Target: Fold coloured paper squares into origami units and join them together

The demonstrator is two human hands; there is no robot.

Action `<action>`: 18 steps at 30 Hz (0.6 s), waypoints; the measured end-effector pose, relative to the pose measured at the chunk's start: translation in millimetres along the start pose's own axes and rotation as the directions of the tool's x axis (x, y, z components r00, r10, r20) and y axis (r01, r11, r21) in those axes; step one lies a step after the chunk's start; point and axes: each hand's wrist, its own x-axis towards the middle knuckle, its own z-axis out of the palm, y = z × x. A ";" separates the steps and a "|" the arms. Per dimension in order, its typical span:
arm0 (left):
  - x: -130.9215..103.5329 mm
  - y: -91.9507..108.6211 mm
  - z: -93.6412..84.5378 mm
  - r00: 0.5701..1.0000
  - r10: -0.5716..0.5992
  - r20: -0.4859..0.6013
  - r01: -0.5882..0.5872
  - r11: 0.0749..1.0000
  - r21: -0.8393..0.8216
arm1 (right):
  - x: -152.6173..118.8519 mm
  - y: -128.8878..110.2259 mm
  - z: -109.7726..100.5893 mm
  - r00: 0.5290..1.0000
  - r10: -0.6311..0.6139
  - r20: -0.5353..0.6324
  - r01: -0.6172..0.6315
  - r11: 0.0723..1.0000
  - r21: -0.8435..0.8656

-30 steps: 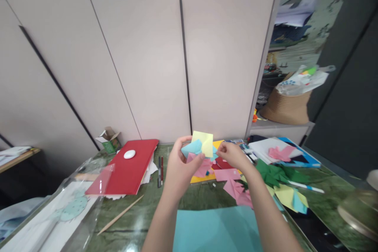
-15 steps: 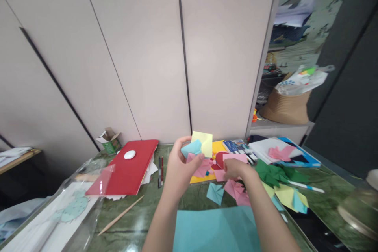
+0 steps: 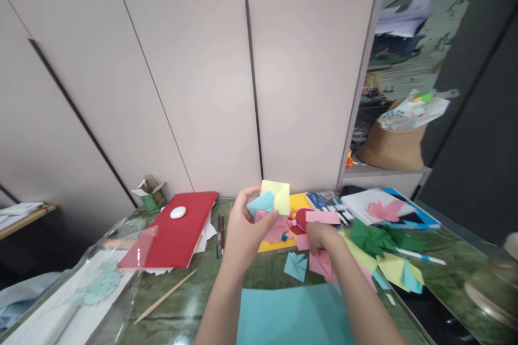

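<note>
My left hand (image 3: pixel 246 232) is raised over the table, thumb and fingers closed on folded papers: a pale yellow square (image 3: pixel 282 197) and a light blue folded piece (image 3: pixel 261 203). Pink folded paper (image 3: pixel 275 229) shows just below that thumb; I cannot tell whether it is held too. Over the paper pile my right hand (image 3: pixel 321 235) is curled downward, its fingertips hidden behind its back. A flat pink strip (image 3: pixel 322 217) lies just beyond it, and a pink folded piece (image 3: pixel 321 264) is right under it. A small blue folded paper (image 3: pixel 295 266) rests to its left.
A large blue sheet (image 3: pixel 295 315) lies in front of me. Left are a red folder (image 3: pixel 178 232), a pointed wooden stick (image 3: pixel 165 295) and pens (image 3: pixel 220 234). Right are green papers (image 3: pixel 372 237), yellow papers (image 3: pixel 399 269), a marker (image 3: pixel 421 256) and a dark flat panel (image 3: pixel 437 315).
My right hand has shifted slightly down and nearer to me, uncovering more of the pink strip. Yellow and pink paper now shows beside the right wrist. The left hand barely moved, keeping its papers.
</note>
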 end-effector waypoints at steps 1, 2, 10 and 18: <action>0.4 -0.8 -0.2 1.000 0.005 -0.009 -0.005 1.000 -0.001 | -1.7 -0.8 -3.3 0.998 0.004 0.056 -0.004 1.000 0.003; 0.6 -0.9 -0.2 1.000 0.010 -0.018 -0.010 1.000 -0.001 | -4.1 -1.8 -7.5 0.994 0.002 0.106 -0.003 1.000 0.014; -4.2 7.5 1.6 0.990 0.099 -0.099 -0.105 0.993 -0.060 | -40.7 -25.7 -62.5 0.957 -0.161 -0.243 0.241 0.906 0.349; -3.7 -2.5 -2.9 0.972 0.235 -0.025 -0.231 0.965 0.121 | -90.0 -53.4 -91.3 0.816 -0.135 -0.562 0.539 0.527 0.657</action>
